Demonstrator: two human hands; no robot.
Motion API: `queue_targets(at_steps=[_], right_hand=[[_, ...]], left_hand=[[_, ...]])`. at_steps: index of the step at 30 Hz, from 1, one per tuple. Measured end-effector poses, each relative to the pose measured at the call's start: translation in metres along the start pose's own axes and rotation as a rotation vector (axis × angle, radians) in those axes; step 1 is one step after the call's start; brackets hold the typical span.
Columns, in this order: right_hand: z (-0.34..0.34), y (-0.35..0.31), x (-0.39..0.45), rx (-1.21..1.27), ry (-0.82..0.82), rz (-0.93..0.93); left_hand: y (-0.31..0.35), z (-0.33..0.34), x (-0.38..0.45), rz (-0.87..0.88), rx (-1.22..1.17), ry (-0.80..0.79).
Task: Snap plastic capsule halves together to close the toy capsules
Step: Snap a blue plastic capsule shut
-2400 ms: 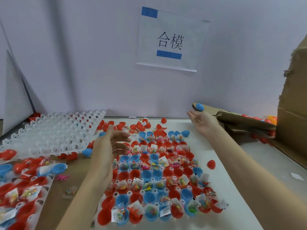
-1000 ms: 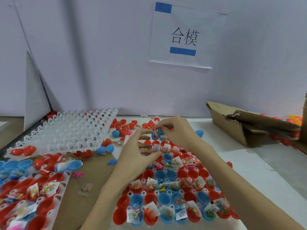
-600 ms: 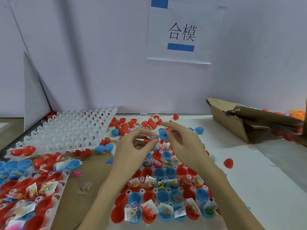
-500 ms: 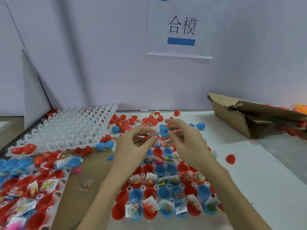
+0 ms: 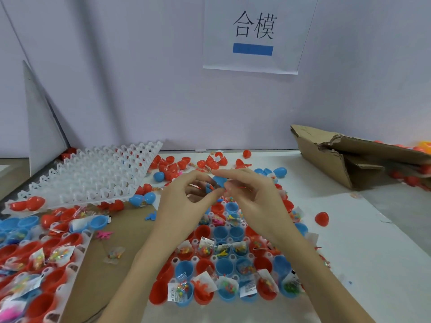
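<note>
A paper sign [image 5: 253,36] hung on the far wall [image 5: 140,78]. A torn cardboard box [image 5: 338,155] lay at the bench's [image 5: 373,252] far right.

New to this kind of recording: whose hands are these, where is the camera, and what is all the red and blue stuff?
There is no machine here. A camera worn on a person's head looks forward and down at their bare hands. The left hand and right hand meet above a white tray whose pockets hold open red and blue capsule halves, many with small bagged toys inside. Between the fingertips sits a blue capsule piece; both hands pinch at it. Loose red halves lie further back, an empty white tray lies to the left, and a torn cardboard box to the right. A paper sign hangs on the wall.
</note>
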State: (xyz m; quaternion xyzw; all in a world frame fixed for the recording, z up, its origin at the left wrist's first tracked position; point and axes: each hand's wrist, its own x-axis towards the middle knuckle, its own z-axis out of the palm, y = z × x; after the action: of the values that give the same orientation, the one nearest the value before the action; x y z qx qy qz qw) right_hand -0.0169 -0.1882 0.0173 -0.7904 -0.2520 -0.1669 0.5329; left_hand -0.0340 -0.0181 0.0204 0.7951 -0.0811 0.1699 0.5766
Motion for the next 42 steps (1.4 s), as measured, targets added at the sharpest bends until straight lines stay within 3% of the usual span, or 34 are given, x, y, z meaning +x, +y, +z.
queue_targets(at_steps=[8, 18, 22, 25, 35, 38, 42], right_hand=[[0.0017, 0.0003, 0.0016, 0.106, 0.123, 0.023], [0.0067, -0.0017, -0.0003, 0.152, 0.12, 0.056], [0.0023, 0.0, -0.0004, 0.197, 0.13, 0.095], [0.0022, -0.0005, 0.0003, 0.213, 0.103, 0.107], [0.005, -0.0055, 0.0003, 0.165, 0.051, -0.002], [0.0082, -0.0074, -0.001, 0.167, 0.042, -0.002], [0.0056, -0.0092, -0.0005, 0.134, 0.087, -0.035]], left_hand=[[0.0032, -0.0047, 0.0025, -0.003, -0.184, 0.032], [0.0025, -0.0035, 0.0005, 0.027, -0.08, 0.001], [0.0066, -0.0042, -0.0018, 0.042, -0.078, -0.082], [0.0062, -0.0016, -0.002, 0.083, -0.014, -0.034], [0.0043, -0.002, -0.0011, 0.04, -0.206, 0.131], [0.0059, -0.007, 0.0003, 0.02, -0.267, 0.122], [0.0078, -0.0093, -0.0007, 0.104, -0.172, 0.043]])
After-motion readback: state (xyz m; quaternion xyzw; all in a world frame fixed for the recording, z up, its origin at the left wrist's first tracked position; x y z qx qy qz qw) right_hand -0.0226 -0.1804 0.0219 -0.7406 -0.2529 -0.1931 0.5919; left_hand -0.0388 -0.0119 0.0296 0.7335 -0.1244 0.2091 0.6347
